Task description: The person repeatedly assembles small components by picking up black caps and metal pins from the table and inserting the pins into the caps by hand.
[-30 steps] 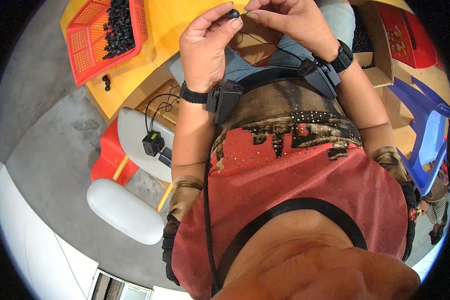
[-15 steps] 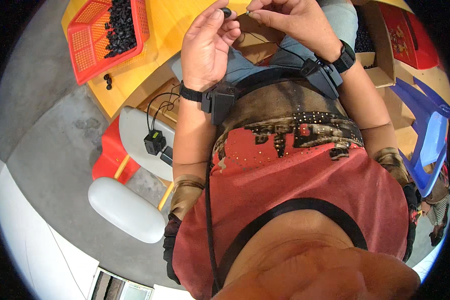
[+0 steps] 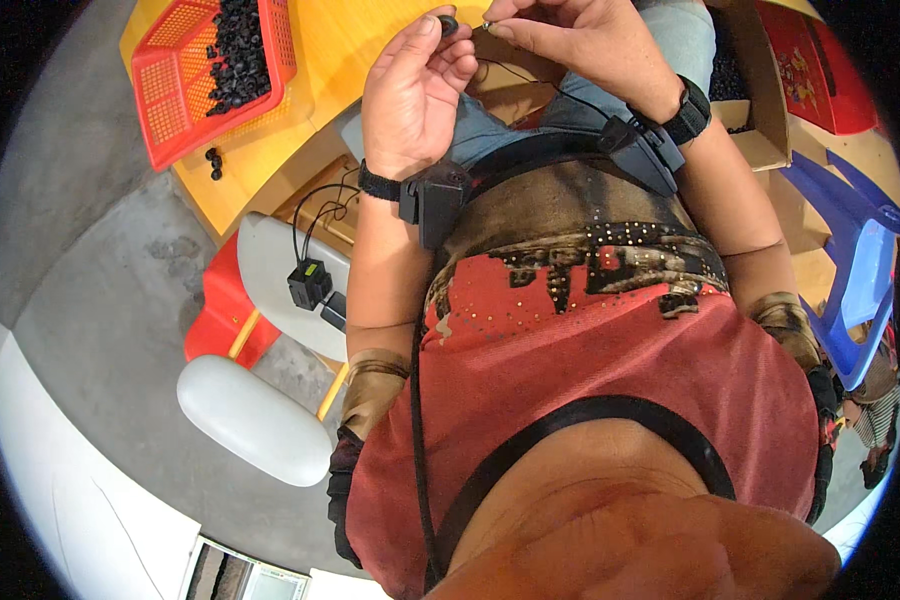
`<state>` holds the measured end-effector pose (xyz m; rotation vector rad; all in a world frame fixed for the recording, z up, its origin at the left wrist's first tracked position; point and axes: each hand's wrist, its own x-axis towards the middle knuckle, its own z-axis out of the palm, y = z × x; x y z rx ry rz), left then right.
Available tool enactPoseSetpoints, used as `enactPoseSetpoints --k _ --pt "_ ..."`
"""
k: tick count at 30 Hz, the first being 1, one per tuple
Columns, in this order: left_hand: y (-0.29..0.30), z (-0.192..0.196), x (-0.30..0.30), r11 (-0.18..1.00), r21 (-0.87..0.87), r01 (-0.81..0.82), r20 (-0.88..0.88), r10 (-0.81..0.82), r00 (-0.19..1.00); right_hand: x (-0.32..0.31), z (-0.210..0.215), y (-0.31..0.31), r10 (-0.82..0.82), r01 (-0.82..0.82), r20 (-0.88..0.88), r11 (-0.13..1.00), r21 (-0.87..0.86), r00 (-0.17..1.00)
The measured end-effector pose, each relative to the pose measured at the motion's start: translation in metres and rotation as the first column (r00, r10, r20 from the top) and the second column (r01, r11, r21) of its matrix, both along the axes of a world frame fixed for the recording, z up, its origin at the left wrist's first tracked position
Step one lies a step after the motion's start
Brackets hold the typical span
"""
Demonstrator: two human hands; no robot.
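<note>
Between the thumb and fingers of my left hand (image 3: 415,95) is a small round black knob-like part (image 3: 448,25). My right hand (image 3: 570,40), just across from it, pinches a tiny shiny metal piece (image 3: 488,27) at the thumb and fingertip; its exact kind is too small to make out. A short gap separates the black part from the metal piece. Both hands are at the top of the view, over my lap by the table edge.
An orange-red plastic basket (image 3: 170,125) with many small black parts (image 3: 238,60) stands on the yellow table (image 3: 320,50). Loose black pieces (image 3: 215,163) lie near its corner. At right are a cardboard box (image 3: 765,120) and a blue plastic stool (image 3: 855,260). A grey chair (image 3: 255,420) stands left.
Both hands have shifted very slightly left, with the metal piece still held near the black part. Little else differs.
</note>
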<state>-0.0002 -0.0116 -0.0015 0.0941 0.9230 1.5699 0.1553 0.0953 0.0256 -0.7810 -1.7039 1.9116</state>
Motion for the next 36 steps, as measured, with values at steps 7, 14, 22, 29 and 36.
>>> enactPoseSetpoints --k 7,14,22,29,36 --pt "-0.002 -0.017 -0.005 0.999 0.027 0.039 -0.02 -0.039 0.999 0.0 -0.001 0.0 0.028 -0.028 -0.013 0.999 -0.015 1.0" --pt "-0.002 0.002 0.005 0.995 0.067 0.08 -0.033 -0.078 0.996 -0.002 0.0 -0.003 0.021 -0.021 -0.023 1.0 -0.009 1.0" --pt "0.002 0.003 0.008 0.993 0.055 0.106 -0.011 -0.106 0.994 -0.002 -0.003 0.0 0.025 -0.026 0.047 0.999 0.02 0.999" --pt "0.003 0.005 0.008 0.992 0.062 0.114 0.048 -0.117 0.992 0.002 -0.003 0.001 0.021 -0.022 0.047 1.0 0.019 0.999" --pt "0.011 -0.045 -0.008 0.774 0.624 0.108 0.263 -0.338 0.904 0.0 -0.001 0.001 0.003 -0.003 0.013 1.0 0.03 1.0"
